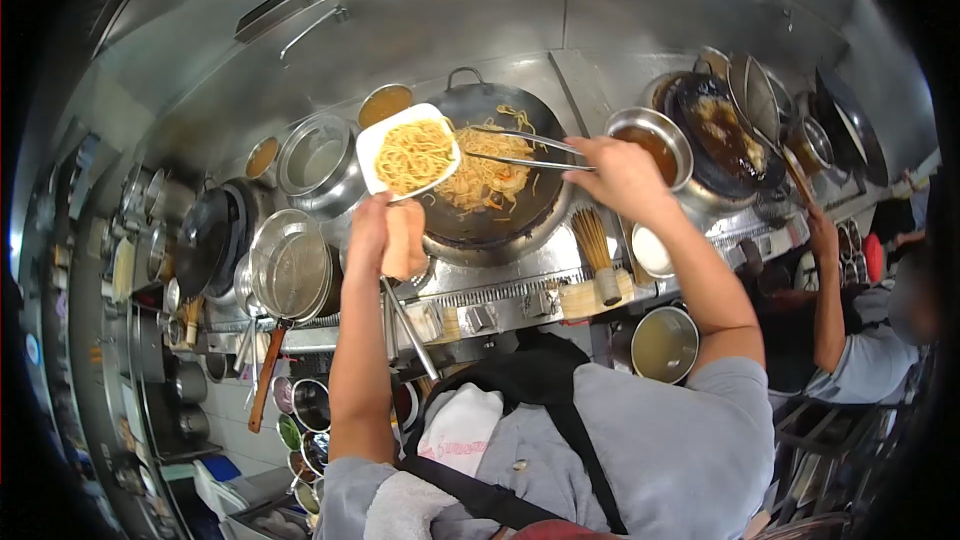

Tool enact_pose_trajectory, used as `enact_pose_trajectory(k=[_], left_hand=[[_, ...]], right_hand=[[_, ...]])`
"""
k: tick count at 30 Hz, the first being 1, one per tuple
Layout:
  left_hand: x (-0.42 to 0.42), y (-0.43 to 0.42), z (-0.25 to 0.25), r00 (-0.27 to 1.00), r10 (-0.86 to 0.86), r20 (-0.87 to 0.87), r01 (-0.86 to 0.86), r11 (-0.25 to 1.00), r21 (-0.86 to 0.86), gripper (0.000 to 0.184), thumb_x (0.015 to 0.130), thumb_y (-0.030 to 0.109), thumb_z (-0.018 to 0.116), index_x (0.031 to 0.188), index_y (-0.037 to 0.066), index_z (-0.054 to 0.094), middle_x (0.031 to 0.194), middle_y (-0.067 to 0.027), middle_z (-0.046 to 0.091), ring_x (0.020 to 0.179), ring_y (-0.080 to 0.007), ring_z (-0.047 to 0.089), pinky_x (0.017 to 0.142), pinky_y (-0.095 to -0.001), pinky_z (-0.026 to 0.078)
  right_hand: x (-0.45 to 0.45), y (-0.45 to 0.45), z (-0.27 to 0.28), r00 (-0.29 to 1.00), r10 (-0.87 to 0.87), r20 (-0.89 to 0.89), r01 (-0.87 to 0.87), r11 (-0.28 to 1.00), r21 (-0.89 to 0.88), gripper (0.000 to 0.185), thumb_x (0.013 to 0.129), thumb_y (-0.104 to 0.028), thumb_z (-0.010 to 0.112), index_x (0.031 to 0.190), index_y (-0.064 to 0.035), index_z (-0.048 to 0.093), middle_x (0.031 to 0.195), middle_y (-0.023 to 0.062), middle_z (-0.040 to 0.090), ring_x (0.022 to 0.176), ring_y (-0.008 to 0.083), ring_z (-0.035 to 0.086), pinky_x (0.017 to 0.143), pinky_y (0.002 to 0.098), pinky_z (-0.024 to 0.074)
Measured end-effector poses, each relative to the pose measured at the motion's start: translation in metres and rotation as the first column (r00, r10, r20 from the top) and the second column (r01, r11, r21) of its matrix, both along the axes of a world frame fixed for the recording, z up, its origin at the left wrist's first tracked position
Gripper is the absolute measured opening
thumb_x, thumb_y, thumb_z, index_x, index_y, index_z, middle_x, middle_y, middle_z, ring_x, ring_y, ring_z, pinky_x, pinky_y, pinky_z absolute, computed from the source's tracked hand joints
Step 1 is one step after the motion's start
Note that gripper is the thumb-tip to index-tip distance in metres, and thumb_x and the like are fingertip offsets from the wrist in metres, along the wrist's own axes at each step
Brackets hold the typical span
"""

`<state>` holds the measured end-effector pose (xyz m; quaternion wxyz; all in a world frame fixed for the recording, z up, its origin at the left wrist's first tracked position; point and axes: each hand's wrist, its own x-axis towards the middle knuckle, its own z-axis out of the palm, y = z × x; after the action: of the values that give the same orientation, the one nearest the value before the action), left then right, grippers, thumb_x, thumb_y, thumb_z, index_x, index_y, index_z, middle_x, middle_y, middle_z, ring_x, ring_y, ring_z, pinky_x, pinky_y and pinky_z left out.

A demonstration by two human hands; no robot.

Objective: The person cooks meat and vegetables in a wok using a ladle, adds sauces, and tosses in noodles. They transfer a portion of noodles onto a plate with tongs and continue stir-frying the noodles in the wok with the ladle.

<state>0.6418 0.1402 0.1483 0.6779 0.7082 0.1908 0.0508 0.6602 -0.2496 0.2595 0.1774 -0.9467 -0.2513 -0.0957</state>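
A large dark wok (470, 230) sits on the stove with noodles (485, 175) in it. My left hand (372, 230) is closed on a white square dish (372, 155) by its near edge, at the wok's left side; noodles (412, 155) lie in the dish. A folded tan cloth (404, 240) is beside this hand. Metal tongs (520, 160) are gripped in my right hand (622, 175), with their tips over the noodles at the dish's right. To the right of that hand stands a metal bowl of brown liquid (650, 145).
A strainer with a wooden handle (290, 265) lies at the left, below a metal pot (315, 165). A bamboo brush (598, 250) stands before the wok. At the right, another person's hand (822, 235) holds a ladle handle over a second wok (715, 130).
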Motion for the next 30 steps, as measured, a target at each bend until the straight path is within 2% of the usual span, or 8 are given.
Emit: enact_pose_trajectory(k=[1, 4, 8, 12, 17, 18, 25, 30], left_hand=[[-0.004, -0.004, 0.014, 0.999, -0.027, 0.017, 0.029, 0.990, -0.137, 0.036, 0.090, 0.025, 0.054, 0.107, -0.006, 0.061, 0.096, -0.0112, 0.067, 0.081, -0.0163, 0.062, 0.074, -0.0302, 0.049], [-0.014, -0.008, 0.038, 0.997, -0.023, 0.074, 0.032, 0.993, -0.113, 0.035, 0.091, 0.024, 0.054, 0.107, -0.006, 0.061, 0.096, -0.0111, 0.067, 0.080, -0.0165, 0.063, 0.071, -0.0303, 0.050], [-0.031, -0.011, 0.050, 0.998, 0.040, 0.056, -0.034, 0.994, -0.099, 0.035, 0.091, 0.024, 0.054, 0.107, -0.005, 0.061, 0.094, -0.0108, 0.066, 0.080, -0.0166, 0.063, 0.071, -0.0305, 0.050], [-0.048, 0.004, 0.035, 0.995, 0.102, 0.012, -0.099, 0.984, -0.150, 0.033, 0.090, 0.023, 0.056, 0.104, -0.006, 0.061, 0.089, -0.0103, 0.065, 0.077, -0.0164, 0.062, 0.069, -0.0298, 0.050], [-0.057, 0.024, -0.005, 0.993, 0.118, 0.012, -0.119, 0.992, 0.043, 0.031, 0.090, 0.022, 0.056, 0.101, -0.006, 0.063, 0.089, -0.0109, 0.065, 0.076, -0.0159, 0.060, 0.069, -0.0292, 0.048], [-0.059, 0.020, -0.008, 0.992, 0.123, 0.010, -0.123, 0.992, 0.030, 0.031, 0.090, 0.022, 0.056, 0.101, -0.006, 0.063, 0.089, -0.0109, 0.065, 0.076, -0.0159, 0.060, 0.069, -0.0292, 0.048], [-0.034, -0.003, -0.039, 0.994, 0.103, -0.028, -0.104, 0.994, -0.029, 0.030, 0.091, 0.021, 0.057, 0.100, -0.007, 0.063, 0.088, -0.0103, 0.066, 0.077, -0.0159, 0.060, 0.070, -0.0296, 0.048], [-0.015, -0.030, -0.041, 0.996, 0.070, 0.051, -0.060, 0.983, -0.176, 0.030, 0.092, 0.023, 0.058, 0.096, -0.006, 0.063, 0.085, -0.0094, 0.065, 0.073, -0.0155, 0.060, 0.067, -0.0303, 0.048]], right_hand=[[-0.001, 0.009, -0.016, 1.000, -0.015, -0.010, 0.015, 0.998, 0.062, 0.048, 0.082, -0.032, 0.071, 0.121, -0.0055, 0.061, 0.100, 0.0178, 0.067, 0.085, 0.0318, 0.066, 0.076, 0.0409, 0.0528], [0.003, 0.038, -0.046, 0.995, 0.007, -0.102, 0.024, 0.955, 0.296, 0.046, 0.084, -0.032, 0.069, 0.121, -0.0073, 0.060, 0.096, 0.0189, 0.066, 0.086, 0.0376, 0.064, 0.075, 0.0459, 0.0516], [0.032, 0.063, -0.077, 0.999, 0.007, -0.048, 0.011, 0.937, 0.350, 0.044, 0.084, -0.031, 0.068, 0.121, -0.0075, 0.061, 0.097, 0.0178, 0.066, 0.086, 0.0379, 0.064, 0.074, 0.0459, 0.0514], [0.047, 0.051, -0.062, 0.991, 0.026, 0.135, -0.054, 0.976, 0.210, 0.034, 0.086, -0.028, 0.065, 0.116, -0.0117, 0.066, 0.089, 0.0127, 0.066, 0.079, 0.0329, 0.066, 0.072, 0.0438, 0.0535], [0.058, 0.038, 0.008, 0.966, 0.117, 0.229, -0.115, 0.993, -0.021, 0.031, 0.087, -0.028, 0.065, 0.112, -0.0112, 0.067, 0.089, 0.0140, 0.069, 0.077, 0.0313, 0.068, 0.070, 0.0424, 0.0557], [0.056, 0.039, 0.028, 0.968, 0.113, 0.223, -0.090, 0.990, -0.109, 0.031, 0.087, -0.029, 0.064, 0.111, -0.0107, 0.068, 0.090, 0.0143, 0.069, 0.077, 0.0322, 0.068, 0.070, 0.0437, 0.0554], [0.051, 0.060, 0.134, 0.867, 0.290, 0.405, -0.188, 0.944, -0.272, 0.031, 0.087, -0.028, 0.063, 0.109, -0.0075, 0.068, 0.091, 0.0136, 0.069, 0.082, 0.0334, 0.066, 0.073, 0.0441, 0.0525], [0.026, 0.088, 0.171, 0.844, 0.327, 0.425, -0.183, 0.921, -0.345, 0.032, 0.088, -0.028, 0.062, 0.112, -0.0078, 0.067, 0.093, 0.0130, 0.069, 0.085, 0.0330, 0.065, 0.074, 0.0435, 0.0524]])
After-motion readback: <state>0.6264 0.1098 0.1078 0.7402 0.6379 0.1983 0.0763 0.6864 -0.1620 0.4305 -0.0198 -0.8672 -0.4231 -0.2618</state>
